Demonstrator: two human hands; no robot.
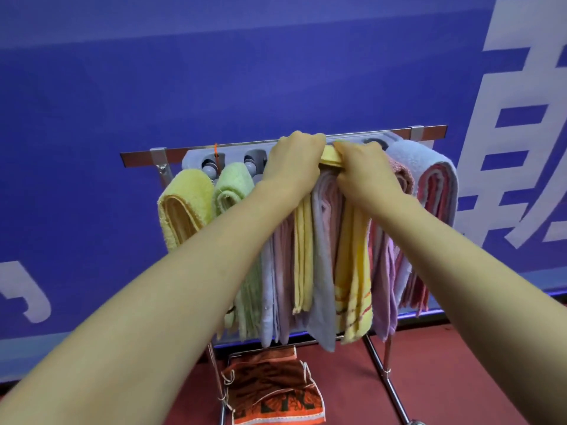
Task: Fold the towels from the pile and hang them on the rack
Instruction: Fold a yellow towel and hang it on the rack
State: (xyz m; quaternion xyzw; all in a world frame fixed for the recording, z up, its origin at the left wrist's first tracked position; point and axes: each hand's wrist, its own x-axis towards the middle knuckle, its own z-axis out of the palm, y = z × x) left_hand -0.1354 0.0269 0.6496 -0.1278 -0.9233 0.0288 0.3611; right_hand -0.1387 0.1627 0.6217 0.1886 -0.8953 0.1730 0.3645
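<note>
Now, left hand: curled over the top fold of the yellow towel, upper centre of frame.
Right hand: gripping the same fold from the opposite side.
Yellow towel: draped over the rack, touching a lilac towel.
Left of frame: pale fluffy towel beside a green towel.
Bottom centre: orange printed cloth on the red floor.

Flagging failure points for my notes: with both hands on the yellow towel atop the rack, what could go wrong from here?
The rack is crowded: adjusting the yellow towel gripped by the left hand and right hand may drag the neighbouring lavender towel off. The yellow towel may also bunch and hang unevenly.
</note>
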